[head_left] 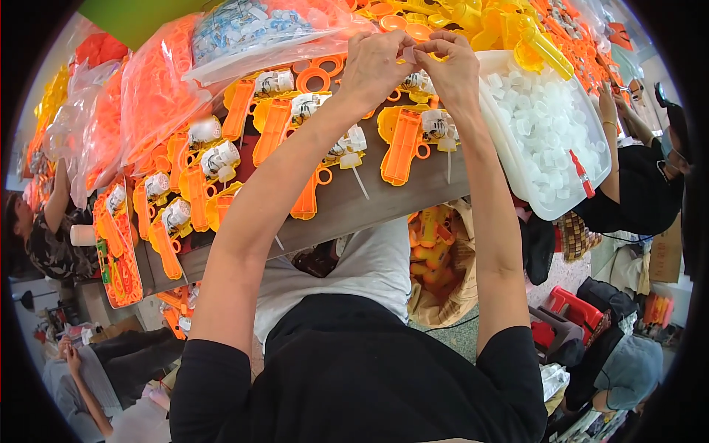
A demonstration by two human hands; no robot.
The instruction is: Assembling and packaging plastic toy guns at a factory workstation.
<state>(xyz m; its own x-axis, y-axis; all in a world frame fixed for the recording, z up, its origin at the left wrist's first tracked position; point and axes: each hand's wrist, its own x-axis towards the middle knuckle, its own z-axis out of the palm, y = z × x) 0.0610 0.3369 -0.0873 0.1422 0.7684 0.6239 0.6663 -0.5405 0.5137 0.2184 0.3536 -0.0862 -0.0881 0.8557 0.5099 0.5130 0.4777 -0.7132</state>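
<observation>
Both my hands are raised over the far side of the table, with fingertips brought together. My left hand (375, 68) and my right hand (452, 70) pinch a small pale translucent piece (408, 55) between them; its exact kind is too small to tell. Beneath and around them lie orange and yellow toy gun halves (402, 144) with white printed cylinders (439, 127) set in them. Some have a thin white stick (360, 181) hanging down. Beside my right forearm stands a white plastic tub (544, 210) of small translucent caps (543, 125).
Red-handled snippers (581, 173) lie on the caps. Clear bags of orange parts (159, 111) and blue-white pieces (247, 33) line the table's back, beside loose yellow parts (487, 22). A sack of orange pieces (443, 255) stands below the edge. Co-workers (635, 177) sit at both sides.
</observation>
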